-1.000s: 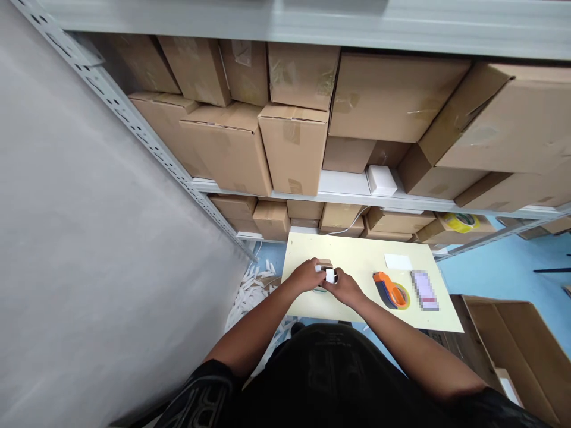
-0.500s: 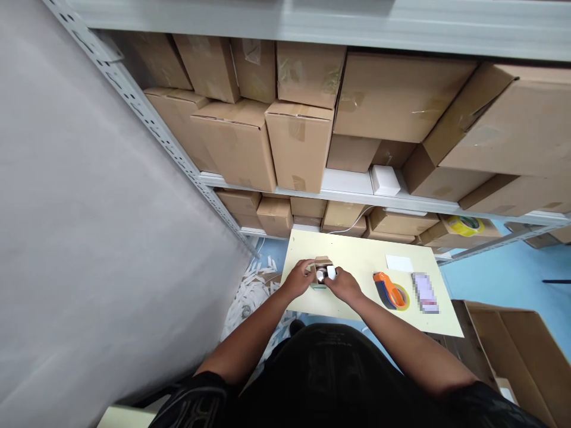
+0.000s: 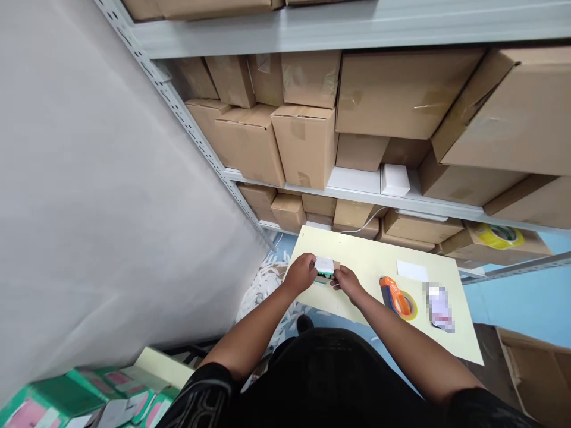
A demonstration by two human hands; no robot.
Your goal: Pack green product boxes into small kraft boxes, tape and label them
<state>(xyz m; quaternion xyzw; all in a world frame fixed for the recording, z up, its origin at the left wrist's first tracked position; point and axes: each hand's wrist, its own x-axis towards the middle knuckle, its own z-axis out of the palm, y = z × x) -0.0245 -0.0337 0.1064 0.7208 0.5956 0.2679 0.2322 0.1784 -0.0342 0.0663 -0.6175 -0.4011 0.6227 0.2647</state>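
A small carton (image 3: 324, 265) stands near the left end of the cream table, between my hands. Its top shows a white panel with a green edge, and a brown cardboard flap sticks out at its right side. My left hand (image 3: 301, 273) is closed on the carton's left side, fingertips against the white panel. At the right side my right hand (image 3: 348, 282) pinches the carton's edge near the brown flap. What lies inside is hidden beneath the white panel.
On the table (image 3: 357, 249) lie an orange tape dispenser (image 3: 395, 297), a white card (image 3: 412, 271) and a blurred phone (image 3: 439, 306). Shelves of cardboard boxes (image 3: 307, 145) rise behind. White paper strips (image 3: 263, 291) litter the floor. Green boxes (image 3: 66, 395) sit lower left.
The carton was open with a round silvery thing visible inside and a white piece by my right hand. Now the white panel covers its top. The view has shifted left.
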